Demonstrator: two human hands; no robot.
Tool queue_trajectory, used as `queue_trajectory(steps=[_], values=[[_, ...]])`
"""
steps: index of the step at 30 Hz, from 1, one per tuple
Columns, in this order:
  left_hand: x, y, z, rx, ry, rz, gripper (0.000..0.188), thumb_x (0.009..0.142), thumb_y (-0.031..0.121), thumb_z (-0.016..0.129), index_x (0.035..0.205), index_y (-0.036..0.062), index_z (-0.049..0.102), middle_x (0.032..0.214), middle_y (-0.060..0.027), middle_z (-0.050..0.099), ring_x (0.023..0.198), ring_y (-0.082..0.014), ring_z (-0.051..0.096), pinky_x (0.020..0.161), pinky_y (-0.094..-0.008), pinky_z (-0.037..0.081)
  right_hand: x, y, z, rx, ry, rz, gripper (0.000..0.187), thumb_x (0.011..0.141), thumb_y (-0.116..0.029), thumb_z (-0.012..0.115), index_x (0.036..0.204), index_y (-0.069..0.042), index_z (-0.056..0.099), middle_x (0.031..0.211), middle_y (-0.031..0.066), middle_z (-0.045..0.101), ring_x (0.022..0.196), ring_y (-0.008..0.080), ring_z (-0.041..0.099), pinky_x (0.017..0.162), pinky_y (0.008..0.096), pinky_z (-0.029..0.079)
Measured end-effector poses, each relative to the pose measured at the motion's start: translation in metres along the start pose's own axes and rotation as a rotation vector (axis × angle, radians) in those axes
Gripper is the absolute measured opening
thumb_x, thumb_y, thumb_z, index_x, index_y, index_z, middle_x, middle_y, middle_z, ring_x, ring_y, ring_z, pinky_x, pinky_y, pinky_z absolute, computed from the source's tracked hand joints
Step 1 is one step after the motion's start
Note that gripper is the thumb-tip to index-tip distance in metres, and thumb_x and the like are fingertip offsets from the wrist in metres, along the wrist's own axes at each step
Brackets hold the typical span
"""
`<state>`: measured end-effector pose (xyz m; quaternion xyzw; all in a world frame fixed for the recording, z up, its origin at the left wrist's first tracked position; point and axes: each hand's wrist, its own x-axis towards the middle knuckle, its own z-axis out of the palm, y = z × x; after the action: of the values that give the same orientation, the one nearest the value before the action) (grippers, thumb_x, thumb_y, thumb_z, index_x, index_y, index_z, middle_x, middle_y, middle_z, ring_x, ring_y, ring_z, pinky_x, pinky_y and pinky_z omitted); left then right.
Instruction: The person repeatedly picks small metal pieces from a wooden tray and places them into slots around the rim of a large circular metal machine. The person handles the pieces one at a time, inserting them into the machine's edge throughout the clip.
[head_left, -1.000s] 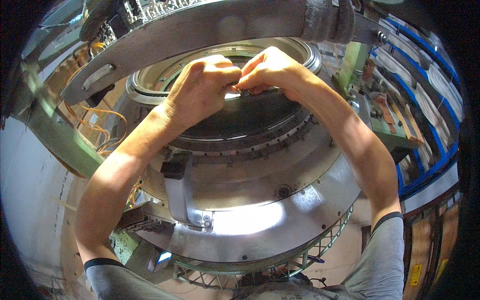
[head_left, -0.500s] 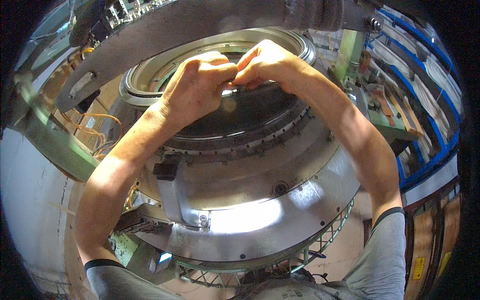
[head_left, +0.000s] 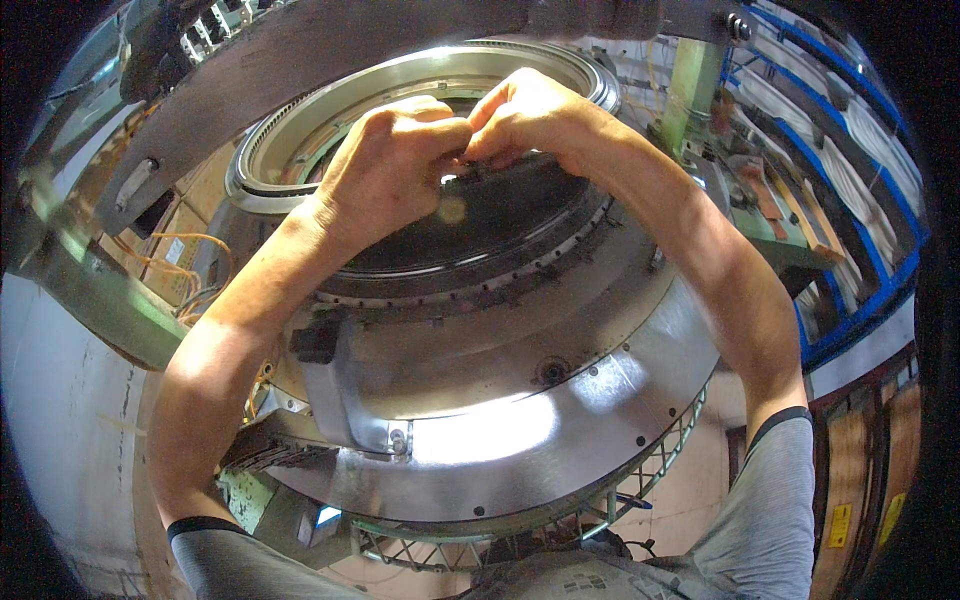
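Observation:
Both of my hands meet over the near rim of a large round machine, which looks like a circular knitting machine. My left hand [head_left: 395, 165] is closed, its thumb and fingers pressed together at the tips. Against it, my right hand [head_left: 525, 122] is pinched shut, its fingertips touching or almost touching the left ones. Whatever lies between the fingertips is too small or hidden to make out. Beneath them is the machine's dark cylinder [head_left: 470, 235]. Behind the hands curves its pale metal ring [head_left: 300, 125].
A thick dark arm [head_left: 400, 55] crosses above my hands. Below lies a broad shiny metal bed [head_left: 530, 470] with a metal bracket [head_left: 345, 385] on it. Orange cables [head_left: 185, 262] hang at left. At right are a green post [head_left: 693, 85], a tool shelf [head_left: 775, 225] and blue racks [head_left: 870, 310].
The machine sits slightly further left and higher in view, as the view itself has shifted. My hands remain pinched together in almost the same place.

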<state>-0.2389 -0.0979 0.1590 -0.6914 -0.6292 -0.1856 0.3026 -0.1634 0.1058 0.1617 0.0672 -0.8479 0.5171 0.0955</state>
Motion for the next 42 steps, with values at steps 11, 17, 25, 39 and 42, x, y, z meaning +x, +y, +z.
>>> queue_trajectory(steps=[11,17,25,39,42], values=[[0.000,0.002,-0.002,-0.023,0.001,-0.023,0.015,0.078,-0.002,0.071,0.091,0.0047,0.066,0.082,-0.0140,0.063,0.081,-0.0365,0.066,0.071,-0.0440,0.053,0.000,-0.001,0.001,0.044,0.020,0.000,0.020,0.071,-0.007,0.085,0.090,-0.001,0.083,0.078,0.0080,0.076,0.065,0.0144,0.066,0.059,0.0293,0.053],[0.003,0.002,0.003,-0.024,0.026,0.008,0.017,0.078,-0.003,0.071,0.092,0.0051,0.067,0.083,-0.0138,0.063,0.082,-0.0364,0.067,0.072,-0.0440,0.054,0.001,-0.001,0.002,0.025,0.043,0.018,0.018,0.071,-0.005,0.084,0.088,-0.001,0.083,0.077,0.0087,0.076,0.066,0.0158,0.068,0.059,0.0305,0.055],[0.010,0.005,0.008,-0.034,0.030,0.036,0.017,0.076,-0.003,0.070,0.091,0.0046,0.067,0.082,-0.0136,0.063,0.082,-0.0359,0.067,0.073,-0.0436,0.054,-0.002,0.004,-0.006,0.054,0.043,-0.002,0.016,0.071,-0.006,0.084,0.086,0.000,0.082,0.077,0.0093,0.076,0.067,0.0165,0.069,0.061,0.0305,0.057],[0.016,0.007,0.008,-0.027,-0.020,-0.033,0.014,0.077,-0.002,0.071,0.088,0.0026,0.064,0.083,-0.0158,0.063,0.084,-0.0387,0.066,0.074,-0.0456,0.052,0.004,0.008,-0.017,-0.037,-0.064,-0.061,0.017,0.075,-0.010,0.084,0.088,0.000,0.082,0.075,0.0056,0.074,0.065,0.0125,0.067,0.060,0.0290,0.055],[0.018,0.007,0.010,-0.052,-0.040,-0.035,0.013,0.077,-0.002,0.071,0.088,0.0025,0.064,0.082,-0.0159,0.062,0.084,-0.0385,0.066,0.074,-0.0456,0.053,0.003,0.009,-0.017,-0.040,-0.063,-0.055,0.015,0.075,-0.010,0.084,0.086,0.000,0.082,0.073,0.0053,0.074,0.064,0.0121,0.066,0.059,0.0286,0.054]])
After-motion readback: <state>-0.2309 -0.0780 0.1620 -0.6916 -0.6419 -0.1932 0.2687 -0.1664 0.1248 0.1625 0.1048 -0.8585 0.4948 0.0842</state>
